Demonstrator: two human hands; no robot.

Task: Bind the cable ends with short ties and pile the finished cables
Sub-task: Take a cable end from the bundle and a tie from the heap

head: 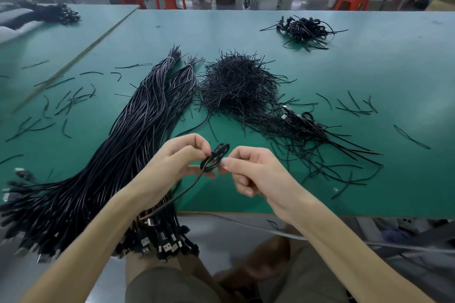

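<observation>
Just above the near edge of the green tabletop (369,69), about midway along it, both hands hold one thin black cable (216,157) whose end is wound into a small coil. The left hand (177,160) has its fingers curled, with thumb and fingertips clamped on the left side of the coil. The right hand (258,172) pinches the coil's right side between thumb and forefinger, its other fingers folded into the palm. Whether a tie is also in that pinch cannot be told. From the coil the cable runs down and left, past the near edge, toward the person's lap. A thick bundle of long cables (118,155) lies on the left half of the tabletop, slanting from the middle to the near left corner, where its plugs hang over the edge. Just beside it, in the middle of the tabletop, sits a bristly heap of short ties (238,83), which thins out toward the near right. A small pile of bound cables (304,28) rests well apart, close to the far edge on the right. Loose ties (69,101) are scattered toward the left edge, and more lie toward the right edge.
</observation>
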